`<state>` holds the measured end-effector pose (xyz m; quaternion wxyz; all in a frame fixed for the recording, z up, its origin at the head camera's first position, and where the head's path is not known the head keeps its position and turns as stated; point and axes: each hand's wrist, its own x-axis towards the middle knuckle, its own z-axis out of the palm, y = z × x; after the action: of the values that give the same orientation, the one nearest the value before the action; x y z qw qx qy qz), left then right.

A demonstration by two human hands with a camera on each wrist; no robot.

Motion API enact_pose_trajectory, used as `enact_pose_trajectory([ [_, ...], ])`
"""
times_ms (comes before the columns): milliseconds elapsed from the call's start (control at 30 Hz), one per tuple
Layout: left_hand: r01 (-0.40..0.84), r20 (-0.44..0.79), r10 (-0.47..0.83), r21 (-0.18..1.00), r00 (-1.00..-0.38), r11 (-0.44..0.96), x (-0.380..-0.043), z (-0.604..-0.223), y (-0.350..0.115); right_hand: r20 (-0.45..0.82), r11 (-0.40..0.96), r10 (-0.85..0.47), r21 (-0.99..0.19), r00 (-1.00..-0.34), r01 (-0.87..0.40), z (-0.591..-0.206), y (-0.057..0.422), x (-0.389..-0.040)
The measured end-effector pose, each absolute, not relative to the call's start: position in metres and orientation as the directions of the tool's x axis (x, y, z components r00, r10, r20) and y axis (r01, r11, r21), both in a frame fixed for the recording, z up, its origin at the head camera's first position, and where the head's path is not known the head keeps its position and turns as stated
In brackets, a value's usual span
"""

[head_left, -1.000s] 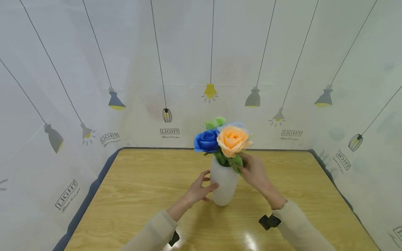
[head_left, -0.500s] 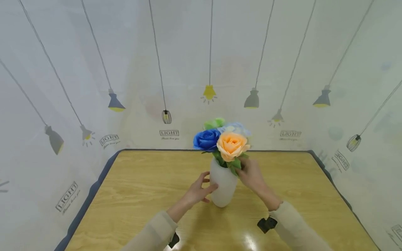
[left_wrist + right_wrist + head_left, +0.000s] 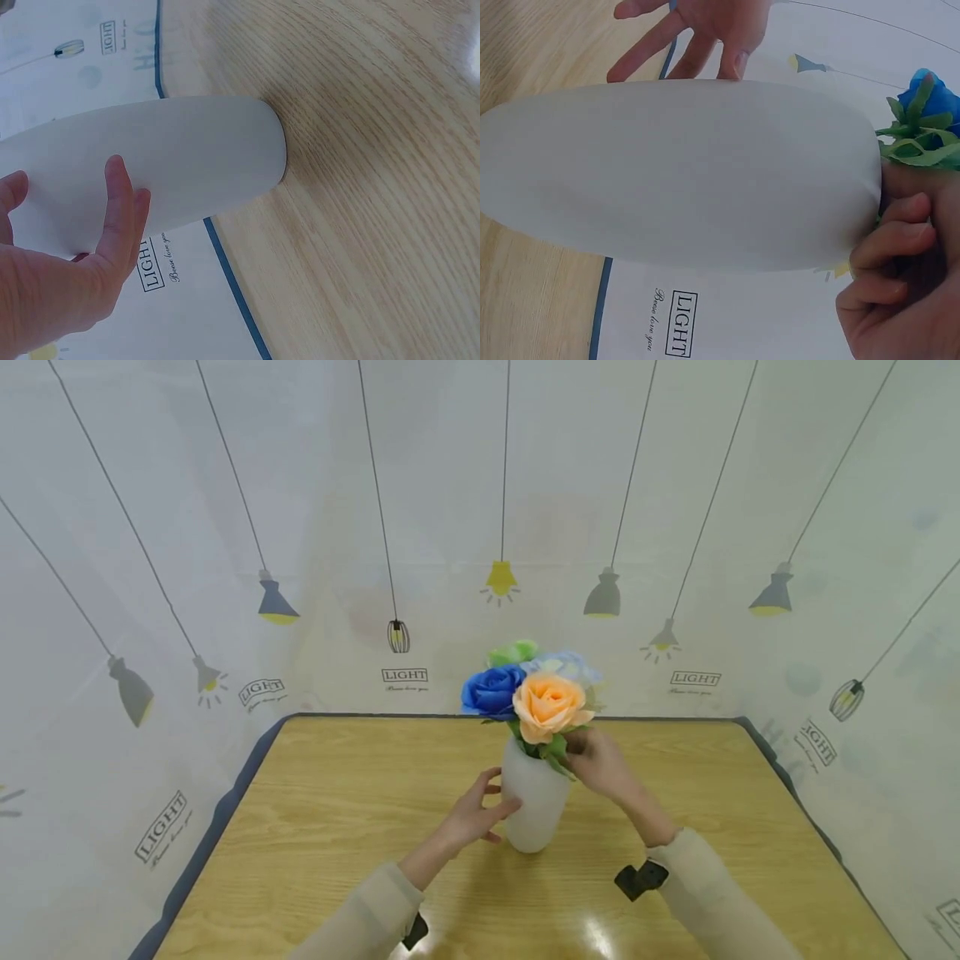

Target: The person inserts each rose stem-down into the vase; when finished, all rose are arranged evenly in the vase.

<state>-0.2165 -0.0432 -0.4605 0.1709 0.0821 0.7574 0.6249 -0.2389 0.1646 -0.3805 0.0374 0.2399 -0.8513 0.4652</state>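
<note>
A white vase (image 3: 534,806) stands upright on the table, slightly tilted in the head view. My left hand (image 3: 474,814) holds its left side, thumb in front and fingers spread round it; the left wrist view shows fingertips touching the wall of the vase (image 3: 202,142). At the mouth, my right hand (image 3: 606,768) pinches the orange rose (image 3: 551,706) low down by its leaves (image 3: 553,750). In the right wrist view the curled fingers (image 3: 889,244) sit beside the rim, and the stem is hidden. A blue rose (image 3: 492,692) and a pale blue flower (image 3: 566,667) also stand in the vase.
A light green bloom (image 3: 512,652) shows behind the blue rose. The wooden table (image 3: 360,793) has a dark blue edge (image 3: 375,716) against a pale wall covering (image 3: 442,485) printed with hanging lamps. Small dark cameras (image 3: 641,880) are worn on both wrists.
The orange rose has come down a little and slightly left with my right hand, showing more of the pale blue flower behind. My left hand and the vase stay nearly in place.
</note>
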Motion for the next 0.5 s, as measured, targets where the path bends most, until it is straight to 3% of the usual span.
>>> enact_pose_trajectory([
  [333, -0.100, -0.168, 0.341, 0.973, -0.925, 0.208, -0.216, -0.461, -0.043, 0.097, 0.388, -0.368, -0.888, -0.925, -0.247, -0.374, 0.174, -0.238],
  [500, -0.102, -0.168, 0.333, 0.974, -0.928, 0.204, -0.216, -0.460, -0.044, 0.088, 0.339, -0.328, -0.918, -0.941, -0.205, -0.370, 0.189, -0.231],
])
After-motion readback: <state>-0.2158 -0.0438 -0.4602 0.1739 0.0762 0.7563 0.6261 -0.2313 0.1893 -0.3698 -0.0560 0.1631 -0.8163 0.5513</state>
